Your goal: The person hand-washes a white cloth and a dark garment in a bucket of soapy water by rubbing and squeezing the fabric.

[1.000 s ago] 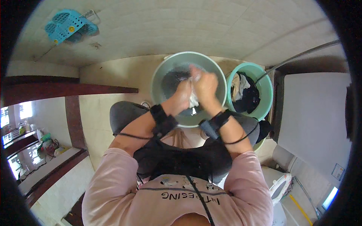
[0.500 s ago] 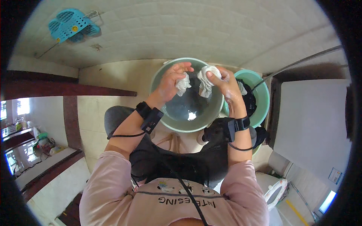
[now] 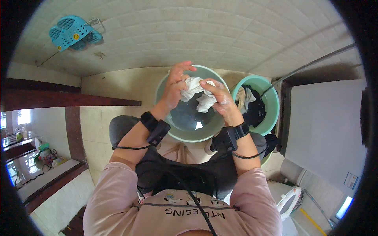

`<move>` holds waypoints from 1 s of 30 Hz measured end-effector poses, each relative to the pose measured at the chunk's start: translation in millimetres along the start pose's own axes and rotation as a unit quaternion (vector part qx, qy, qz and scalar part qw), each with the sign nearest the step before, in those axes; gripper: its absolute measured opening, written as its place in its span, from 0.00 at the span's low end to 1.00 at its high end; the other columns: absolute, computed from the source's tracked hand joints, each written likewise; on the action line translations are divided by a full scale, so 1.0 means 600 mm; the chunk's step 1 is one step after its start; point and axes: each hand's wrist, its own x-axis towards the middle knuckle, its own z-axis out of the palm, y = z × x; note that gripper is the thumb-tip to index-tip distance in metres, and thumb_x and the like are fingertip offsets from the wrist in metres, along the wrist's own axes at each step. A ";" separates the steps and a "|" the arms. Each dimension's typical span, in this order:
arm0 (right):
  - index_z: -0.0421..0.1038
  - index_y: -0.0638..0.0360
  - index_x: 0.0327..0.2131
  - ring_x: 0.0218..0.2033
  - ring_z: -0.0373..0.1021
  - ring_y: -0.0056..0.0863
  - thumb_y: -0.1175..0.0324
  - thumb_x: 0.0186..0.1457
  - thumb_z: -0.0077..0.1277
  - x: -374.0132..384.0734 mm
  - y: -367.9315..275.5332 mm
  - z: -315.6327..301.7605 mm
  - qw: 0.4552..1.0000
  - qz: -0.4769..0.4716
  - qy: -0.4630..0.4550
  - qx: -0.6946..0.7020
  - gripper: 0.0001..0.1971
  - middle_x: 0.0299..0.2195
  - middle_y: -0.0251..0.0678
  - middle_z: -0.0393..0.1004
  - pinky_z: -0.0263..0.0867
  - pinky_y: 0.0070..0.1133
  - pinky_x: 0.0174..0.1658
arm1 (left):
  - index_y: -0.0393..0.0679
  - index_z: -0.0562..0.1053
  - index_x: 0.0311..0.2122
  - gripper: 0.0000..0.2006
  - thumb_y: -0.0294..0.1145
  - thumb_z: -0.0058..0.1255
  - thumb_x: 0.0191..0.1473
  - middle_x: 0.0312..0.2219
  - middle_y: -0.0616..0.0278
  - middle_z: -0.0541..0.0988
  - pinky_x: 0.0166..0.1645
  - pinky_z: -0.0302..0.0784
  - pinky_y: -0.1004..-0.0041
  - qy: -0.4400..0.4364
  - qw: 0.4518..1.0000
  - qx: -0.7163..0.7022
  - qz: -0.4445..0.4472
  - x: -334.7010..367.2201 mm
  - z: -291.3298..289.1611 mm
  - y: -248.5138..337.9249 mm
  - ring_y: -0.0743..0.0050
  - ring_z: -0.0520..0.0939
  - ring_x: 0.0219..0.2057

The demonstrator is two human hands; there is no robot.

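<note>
- Nearest me is the pink shirt (image 3: 173, 218), with dark lettering and small printed figures across the front.
- Both wrists wear black units (image 3: 158, 133) with trailing cables; dipping low or splashing could wet them, and a cable might snag on a knee.
- The left hand (image 3: 175, 88) has its upper fingers spread, with the thumb side pinching white cloth (image 3: 192, 85).
- The right hand (image 3: 222, 96) is half curled, thumb pressed on the cloth, its skin wet and looking soapy.
- The cloth hangs bunched above the basin (image 3: 193, 136); whether one piece or two, I can't tell. With so loose a left grip, wet fabric could slip into the water.
- Just right, a mint tub (image 3: 272, 110) holds dark and beige clothes (image 3: 256, 114).
- Farther right, a white panel (image 3: 323, 126) bears a sticker (image 3: 350, 181), too small to read.
- Blue slippers (image 3: 69, 35) hang on the wall; I make out no brand.
</note>
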 end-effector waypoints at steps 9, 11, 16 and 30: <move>0.69 0.60 0.31 0.24 0.65 0.17 0.65 0.44 0.55 -0.005 -0.011 -0.009 0.984 -0.083 0.062 -0.148 0.12 0.25 0.31 0.71 0.59 0.15 0.27 | 0.38 0.69 0.34 0.11 0.35 0.39 0.53 0.31 0.66 0.71 0.36 0.65 0.81 -0.004 0.967 -0.076 -0.244 -0.005 0.010 -0.014 0.83 0.70 0.32; 0.69 0.61 0.32 0.24 0.65 0.17 0.65 0.44 0.55 -0.006 -0.013 -0.007 0.985 -0.076 0.069 -0.140 0.13 0.26 0.31 0.71 0.60 0.15 0.26 | 0.38 0.69 0.34 0.11 0.35 0.39 0.54 0.30 0.67 0.71 0.37 0.65 0.81 0.009 0.979 -0.057 -0.195 -0.004 0.011 -0.024 0.83 0.70 0.32; 0.68 0.64 0.30 0.24 0.66 0.20 0.65 0.46 0.53 -0.013 -0.016 0.002 0.995 0.031 0.022 -0.095 0.12 0.25 0.31 0.70 0.62 0.17 0.26 | 0.40 0.68 0.34 0.09 0.34 0.38 0.55 0.29 0.68 0.71 0.37 0.66 0.80 0.082 0.990 -0.026 -0.110 -0.004 -0.002 -0.042 0.84 0.70 0.31; 0.72 0.61 0.23 0.18 0.67 0.39 0.56 0.50 0.44 0.001 0.087 0.051 0.677 -0.367 0.156 -0.619 0.17 0.16 0.46 0.69 0.62 0.28 0.24 | 0.41 0.68 0.31 0.12 0.39 0.36 0.54 0.26 0.62 0.73 0.31 0.71 0.71 0.121 0.909 -0.296 -0.269 -0.055 0.015 -0.074 0.73 0.75 0.26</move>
